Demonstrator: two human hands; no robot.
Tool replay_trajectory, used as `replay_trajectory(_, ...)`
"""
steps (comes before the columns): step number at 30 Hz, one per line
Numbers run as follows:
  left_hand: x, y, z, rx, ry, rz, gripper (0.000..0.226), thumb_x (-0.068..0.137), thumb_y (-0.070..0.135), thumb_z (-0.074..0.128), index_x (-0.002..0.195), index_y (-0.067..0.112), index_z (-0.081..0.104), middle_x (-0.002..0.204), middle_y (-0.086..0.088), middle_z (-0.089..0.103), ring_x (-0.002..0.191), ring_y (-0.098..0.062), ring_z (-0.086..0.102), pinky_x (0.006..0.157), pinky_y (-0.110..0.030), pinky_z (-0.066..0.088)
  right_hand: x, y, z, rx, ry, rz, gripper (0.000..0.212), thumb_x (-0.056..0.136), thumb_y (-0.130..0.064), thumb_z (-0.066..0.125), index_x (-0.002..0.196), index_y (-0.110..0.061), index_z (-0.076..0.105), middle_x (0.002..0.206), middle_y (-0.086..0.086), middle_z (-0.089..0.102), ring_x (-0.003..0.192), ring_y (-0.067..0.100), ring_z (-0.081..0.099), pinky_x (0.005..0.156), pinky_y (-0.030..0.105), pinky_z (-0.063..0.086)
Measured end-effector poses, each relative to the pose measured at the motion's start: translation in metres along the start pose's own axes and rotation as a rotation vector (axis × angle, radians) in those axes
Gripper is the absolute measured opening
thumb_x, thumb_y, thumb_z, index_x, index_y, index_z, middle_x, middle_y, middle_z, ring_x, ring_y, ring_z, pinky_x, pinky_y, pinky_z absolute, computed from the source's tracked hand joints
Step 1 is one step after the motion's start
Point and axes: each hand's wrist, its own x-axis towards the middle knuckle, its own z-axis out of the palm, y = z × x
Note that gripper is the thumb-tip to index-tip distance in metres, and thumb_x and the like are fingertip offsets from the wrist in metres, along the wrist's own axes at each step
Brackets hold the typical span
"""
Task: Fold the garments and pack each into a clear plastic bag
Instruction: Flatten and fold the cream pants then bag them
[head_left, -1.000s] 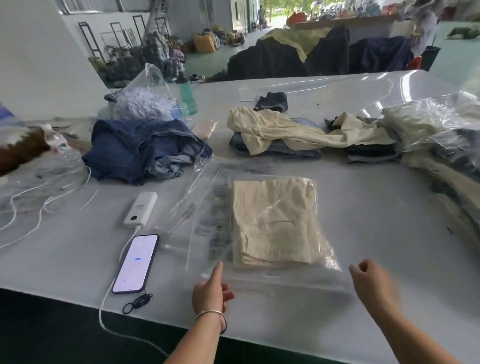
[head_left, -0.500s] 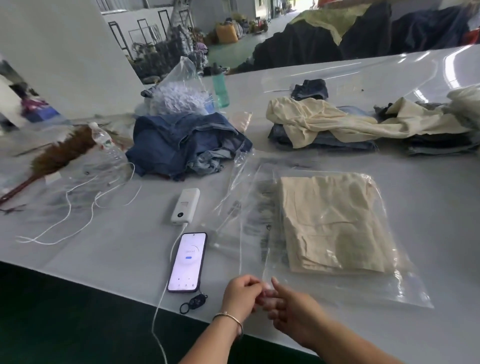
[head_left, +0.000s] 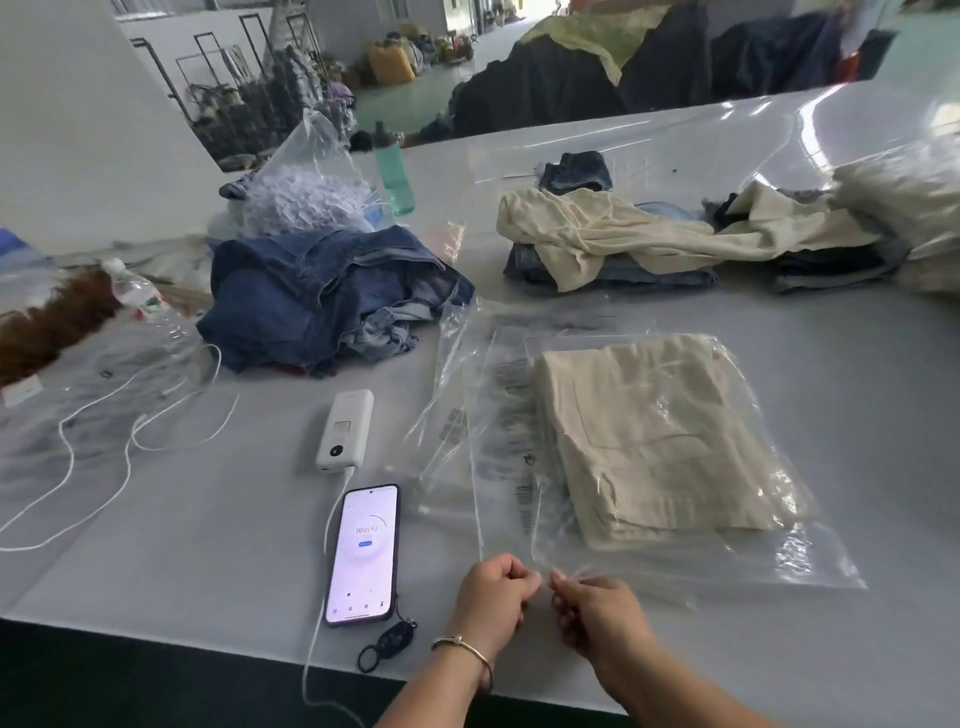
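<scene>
A folded cream garment (head_left: 654, 436) lies inside a clear plastic bag (head_left: 810, 561) flat on the grey table. My left hand (head_left: 491, 597) and my right hand (head_left: 597, 613) meet at the bag's near left corner, both pinching its edge between curled fingers. More empty clear bags (head_left: 457, 415) lie under and to the left of it. A heap of blue denim garments (head_left: 327, 291) sits at the left. An unfolded cream garment (head_left: 623, 234) is draped over a stack of jeans at the back.
A phone (head_left: 363, 553) with a timer on its screen and a white power bank (head_left: 345, 428) lie left of the bag, joined by a cable. White cord (head_left: 130, 431), a water bottle (head_left: 137, 296), a green bottle (head_left: 395, 176) and bagged garments (head_left: 914, 208) surround the work area.
My hands came together from apart at the bag's near edge and now pinch its left corner. The view has shifted left.
</scene>
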Motion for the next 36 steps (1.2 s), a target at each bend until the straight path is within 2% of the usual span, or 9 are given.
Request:
replay_trajectory(12, 0.030, 0.002, -0.047, -0.193, -0.022, -0.070, 0.018, 0.085, -0.001, 0.063, 0.071, 0.009, 0.055, 0.050, -0.001, 0.036, 0.035, -0.009, 0.027, 0.038, -0.009, 0.018, -0.014, -0.086, -0.188, 0.049, 0.391, -0.015, 0.030, 0.096, -0.008, 0.055, 0.067, -0.010, 0.051, 0.044, 0.000, 0.043, 0.027, 0.004, 0.032, 0.030, 0.011, 0.023)
replay_trajectory(17, 0.036, 0.008, -0.052, -0.028, -0.129, -0.118, 0.018, 0.087, -0.001, 0.061, 0.071, 0.004, 0.055, 0.047, -0.005, 0.038, 0.034, -0.010, 0.030, 0.040, -0.009, 0.020, -0.015, -0.099, -0.223, -0.109, 0.386, -0.023, 0.022, 0.094, -0.007, 0.059, 0.072, -0.006, 0.055, 0.052, 0.004, 0.048, 0.034, 0.008, 0.039, 0.035, 0.015, 0.027)
replay_trajectory(20, 0.049, 0.022, -0.059, 0.209, -0.066, -0.040, 0.010, 0.082, 0.007, 0.072, 0.076, 0.003, 0.064, 0.062, -0.013, 0.063, 0.056, -0.021, 0.055, 0.049, -0.020, 0.036, -0.004, -0.109, -0.220, -0.404, 0.537, -0.153, 0.020, 0.090, -0.016, 0.065, 0.074, -0.009, 0.057, 0.063, 0.007, 0.055, 0.052, 0.018, 0.052, 0.051, 0.023, 0.036)
replay_trajectory(22, 0.063, 0.036, -0.055, 0.140, 0.009, -0.029, 0.017, 0.078, 0.008, 0.076, 0.089, 0.003, 0.064, 0.083, -0.018, 0.068, 0.074, -0.026, 0.060, 0.059, -0.027, 0.044, 0.005, -0.119, -0.213, -0.540, 0.643, -0.240, 0.021, 0.087, -0.031, 0.068, 0.087, -0.012, 0.058, 0.080, 0.007, 0.058, 0.072, 0.022, 0.053, 0.065, 0.027, 0.037)
replay_trajectory(25, 0.080, 0.059, -0.026, -0.001, -0.084, -0.042, 0.025, 0.076, 0.019, 0.080, 0.087, 0.007, 0.061, 0.075, -0.013, 0.062, 0.070, -0.024, 0.057, 0.063, -0.033, 0.047, 0.021, -0.133, -0.192, -0.604, 0.607, -0.246, 0.056, 0.082, -0.044, 0.071, 0.123, -0.010, 0.054, 0.117, 0.009, 0.058, 0.101, 0.024, 0.057, 0.078, 0.029, 0.043)
replay_trajectory(28, 0.091, 0.075, 0.009, -0.042, -0.074, -0.053, 0.033, 0.070, 0.025, 0.084, 0.069, 0.008, 0.056, 0.055, -0.009, 0.056, 0.057, -0.023, 0.054, 0.064, -0.039, 0.049, 0.031, -0.147, -0.175, -0.629, 0.511, -0.213, 0.042, 0.075, -0.051, 0.076, 0.086, -0.017, 0.053, 0.085, 0.000, 0.052, 0.069, 0.014, 0.047, 0.053, 0.026, 0.034)
replay_trajectory(30, 0.094, 0.085, 0.020, 0.134, 0.054, 0.035, 0.041, 0.066, 0.037, 0.086, 0.059, 0.012, 0.054, 0.043, 0.002, 0.054, 0.051, -0.021, 0.056, 0.057, -0.028, 0.045, 0.034, -0.156, -0.168, -0.636, 0.465, -0.144, 0.049, 0.069, -0.052, 0.080, 0.078, -0.015, 0.049, 0.074, -0.002, 0.047, 0.061, 0.011, 0.043, 0.048, 0.024, 0.030)
replay_trajectory(33, 0.095, 0.099, 0.027, 0.465, 0.145, 0.084, 0.061, 0.059, 0.063, 0.078, 0.080, 0.009, 0.059, 0.069, -0.001, 0.064, 0.068, -0.024, 0.062, 0.055, -0.027, 0.039, 0.040, -0.172, -0.163, -0.618, 0.387, -0.056, 0.050, 0.063, -0.042, 0.086, 0.087, -0.010, 0.057, 0.078, 0.003, 0.055, 0.061, 0.014, 0.050, 0.047, 0.022, 0.036)
replay_trajectory(36, 0.096, 0.115, 0.030, 0.531, 0.099, 0.011, 0.089, 0.063, 0.070, 0.072, 0.118, 0.001, 0.059, 0.114, -0.015, 0.067, 0.099, -0.030, 0.064, 0.084, -0.033, 0.051, 0.042, -0.190, -0.161, -0.647, 0.301, 0.006, 0.029, 0.069, -0.025, 0.081, 0.078, -0.010, 0.059, 0.068, 0.006, 0.053, 0.049, 0.014, 0.044, 0.041, 0.019, 0.033)
